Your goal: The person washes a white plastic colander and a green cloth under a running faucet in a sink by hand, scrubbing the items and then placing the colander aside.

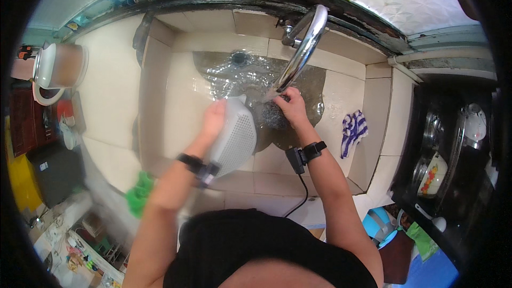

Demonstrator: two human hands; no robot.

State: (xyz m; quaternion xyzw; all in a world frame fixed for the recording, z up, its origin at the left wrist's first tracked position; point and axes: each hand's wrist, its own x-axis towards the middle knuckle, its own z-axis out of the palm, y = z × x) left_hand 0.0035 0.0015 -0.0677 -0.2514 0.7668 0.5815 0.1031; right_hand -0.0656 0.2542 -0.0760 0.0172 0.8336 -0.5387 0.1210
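Over a tiled sink (176,88), my left hand (215,119) grips the rim of a light grey plastic colander (236,140). The colander is tipped on its side, so its perforated wall faces right. My right hand (293,106) is just under the mouth of a curved chrome faucet (306,50). Its fingers pinch a dark, shiny scourer (274,115), which looks like steel wool. Water runs from the faucet beside these fingers and splashes on the sink floor. My left fingertips are partly blurred.
A striped purple-and-white cloth (354,133) lies at the sink's right side. The drain hole (240,58) is near the back wall. On the left ledge stands a white kettle-like vessel (64,66), with a green plastic bag (140,194) near the front. Bowls (434,174) rest on a black rack at right.
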